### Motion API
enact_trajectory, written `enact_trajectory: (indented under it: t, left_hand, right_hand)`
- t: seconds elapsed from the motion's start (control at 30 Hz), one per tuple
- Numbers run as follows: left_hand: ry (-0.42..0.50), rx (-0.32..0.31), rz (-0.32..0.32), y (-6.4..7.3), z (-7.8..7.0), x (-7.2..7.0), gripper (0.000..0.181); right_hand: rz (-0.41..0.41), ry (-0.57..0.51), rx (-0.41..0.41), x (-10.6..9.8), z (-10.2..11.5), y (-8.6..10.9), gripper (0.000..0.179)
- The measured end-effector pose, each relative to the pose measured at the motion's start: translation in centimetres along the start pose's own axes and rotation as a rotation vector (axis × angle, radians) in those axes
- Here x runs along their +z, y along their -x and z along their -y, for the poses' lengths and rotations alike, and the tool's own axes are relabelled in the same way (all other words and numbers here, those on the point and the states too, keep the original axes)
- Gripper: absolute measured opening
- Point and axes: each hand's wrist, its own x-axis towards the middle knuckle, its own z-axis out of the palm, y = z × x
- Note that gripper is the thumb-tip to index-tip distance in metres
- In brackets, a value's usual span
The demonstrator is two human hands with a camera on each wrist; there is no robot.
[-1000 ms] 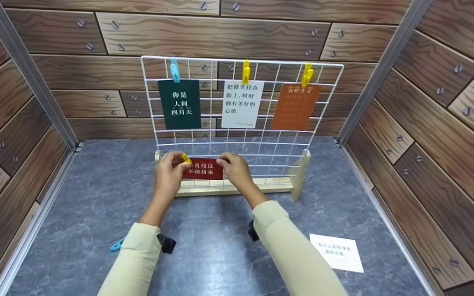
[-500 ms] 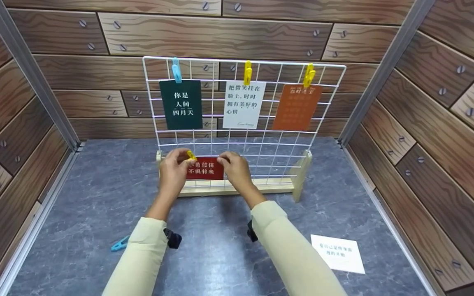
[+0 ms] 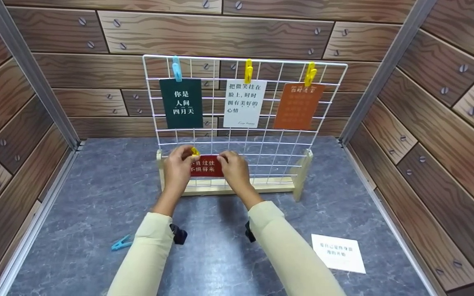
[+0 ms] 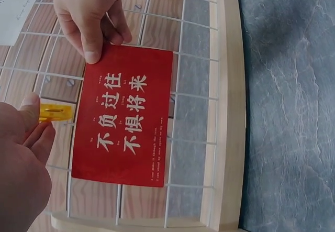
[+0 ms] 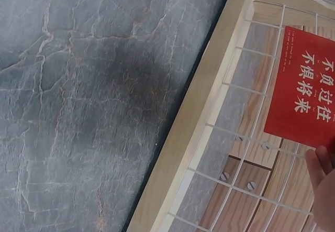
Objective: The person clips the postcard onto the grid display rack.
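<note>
My right hand (image 3: 235, 170) pinches the upper right corner of a red card (image 4: 123, 117) with pale lettering. The card stands against the lower part of a white wire grid (image 3: 261, 154). Between thumb and fingers, my left hand (image 3: 177, 168) holds a yellow clothespin (image 4: 55, 112), its nose right at the card's top edge in the left wrist view. Part of the card's left side is hidden behind the left hand in the head view. The right wrist view has the red card at its right edge, with fingertips of the right hand (image 5: 325, 185) under its corner.
Above hang a dark green card (image 3: 181, 119), a white card (image 3: 241, 119) and an orange card (image 3: 296, 109), each under a clothespin. A wooden base (image 3: 270, 188) carries the grid. On the grey surface lie a blue clothespin (image 3: 120, 243) and another white card (image 3: 340, 263).
My left hand has moved right and slightly up with the yellow clothespin, along the red card's top edge. My right hand has stayed at the card's corner.
</note>
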Motion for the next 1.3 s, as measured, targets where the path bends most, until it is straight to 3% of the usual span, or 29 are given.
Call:
enact_trajectory:
  t: [0.4, 0.87, 1.3]
  left_hand:
    - [0.002, 0.014, 0.015, -0.2, 0.1, 0.9, 0.026]
    - [-0.033, 0.058, -0.015, -0.1, 0.2, 1.8, 0.023]
    - [-0.083, 0.024, 0.033, 0.0, -0.4, 1.9, 0.031]
  right_hand:
    - [-0.007, 0.014, 0.026, 0.1, 0.2, 0.2, 0.013]
    - [0.005, 0.013, 0.043, 0.0, 0.5, 0.2, 0.013]
    - [-0.099, 0.132, -0.044, 0.3, 0.7, 0.8, 0.011]
